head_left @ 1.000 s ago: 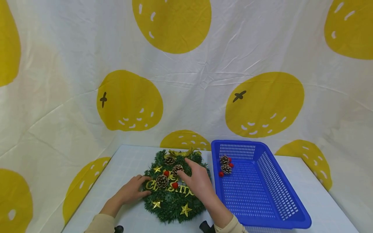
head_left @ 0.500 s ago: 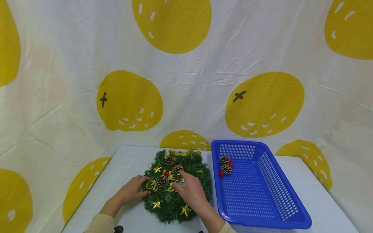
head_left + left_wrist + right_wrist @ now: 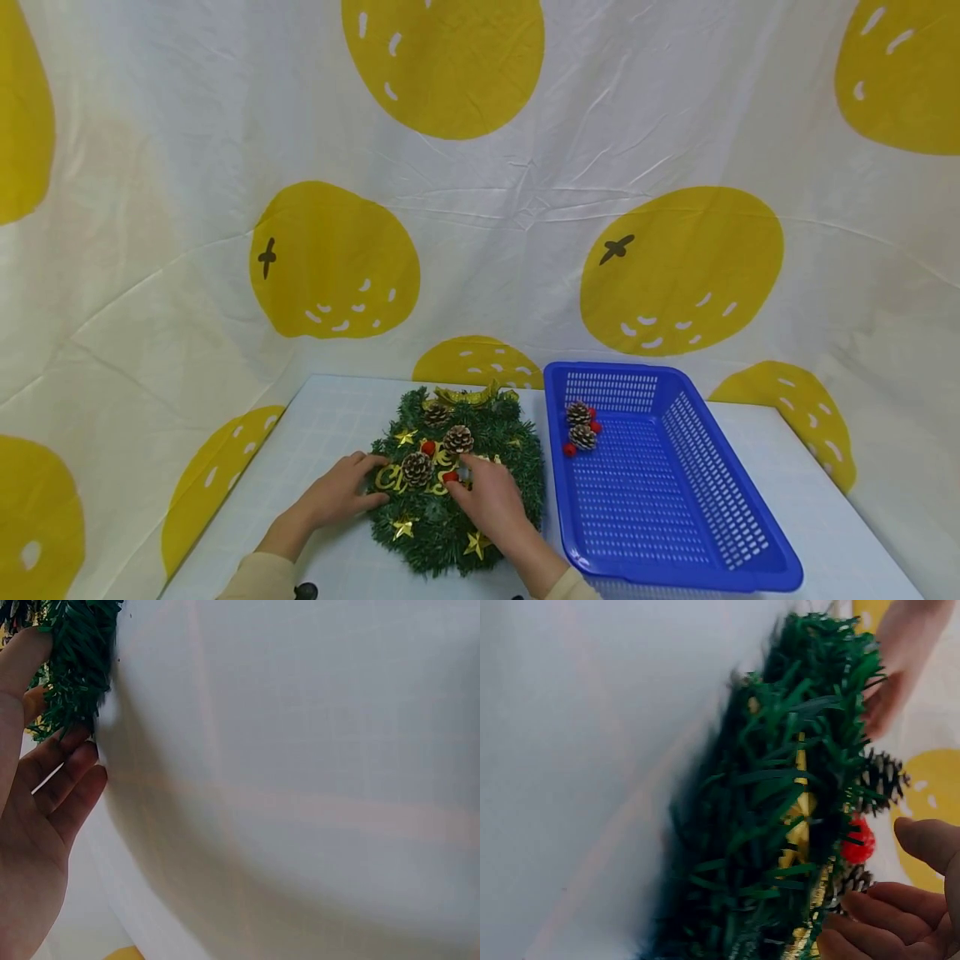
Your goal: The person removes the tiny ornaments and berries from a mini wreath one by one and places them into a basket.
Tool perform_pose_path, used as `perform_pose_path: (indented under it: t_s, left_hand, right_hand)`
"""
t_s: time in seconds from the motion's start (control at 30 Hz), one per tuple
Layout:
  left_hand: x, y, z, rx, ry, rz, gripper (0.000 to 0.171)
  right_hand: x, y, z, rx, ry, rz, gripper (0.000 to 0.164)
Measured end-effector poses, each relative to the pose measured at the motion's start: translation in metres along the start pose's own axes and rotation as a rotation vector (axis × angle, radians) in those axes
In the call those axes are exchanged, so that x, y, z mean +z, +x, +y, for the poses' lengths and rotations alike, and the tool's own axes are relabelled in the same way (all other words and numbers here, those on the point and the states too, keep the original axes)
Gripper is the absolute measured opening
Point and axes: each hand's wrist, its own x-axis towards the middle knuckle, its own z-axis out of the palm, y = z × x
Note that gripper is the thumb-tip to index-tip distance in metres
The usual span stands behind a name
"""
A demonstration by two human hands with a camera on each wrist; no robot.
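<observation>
A green Christmas wreath (image 3: 438,533) lies on the table with gold lettering, gold stars (image 3: 477,543) and a gold bow (image 3: 468,397). Among its decorations are a pine cone (image 3: 417,469), another pine cone (image 3: 458,439) and a red berry (image 3: 428,447). My left hand (image 3: 345,489) holds the left rim, fingers and thumb against the greenery; its lower fingers (image 3: 79,769) stay near the tabletop. My right hand (image 3: 491,500) hovers over the middle, thumb beside a second red berry (image 3: 451,477). In the right wrist view, its thumb and fingers stand apart with nothing gripped.
A blue perforated basket (image 3: 678,554) stands right of the wreath. Two pine cones (image 3: 582,436) and several red berries (image 3: 570,449) lie along its left side. Behind the white table (image 3: 330,408) hangs a cloth (image 3: 517,275) printed with yellow fruit.
My right hand has come down and left from above the wreath's right part, covered the second berry, then drawn back slightly, uncovering it. The left hand stays put.
</observation>
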Motion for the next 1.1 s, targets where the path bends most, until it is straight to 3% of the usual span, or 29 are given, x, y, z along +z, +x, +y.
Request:
perform_pose_path:
  t_s: [0.17,0.5,0.8,1.1]
  left_hand:
    - [0.001,0.000,0.000,0.002,-0.001,0.004,0.060]
    - [0.001,-0.001,0.000,-0.013,0.011,0.003,0.061]
    - [0.000,-0.001,0.001,-0.007,0.008,0.006,0.061]
    - [0.001,-0.001,0.000,0.000,0.005,0.008,0.061]
  right_hand:
    - [0.007,0.001,0.002,0.029,-0.031,-0.011,0.041]
    - [0.013,0.004,0.004,0.000,-0.136,0.003,0.037]
    - [0.021,0.007,0.004,-0.019,-0.296,0.033,0.012]
    - [0.022,0.008,0.003,-0.012,-0.326,0.033,0.011]
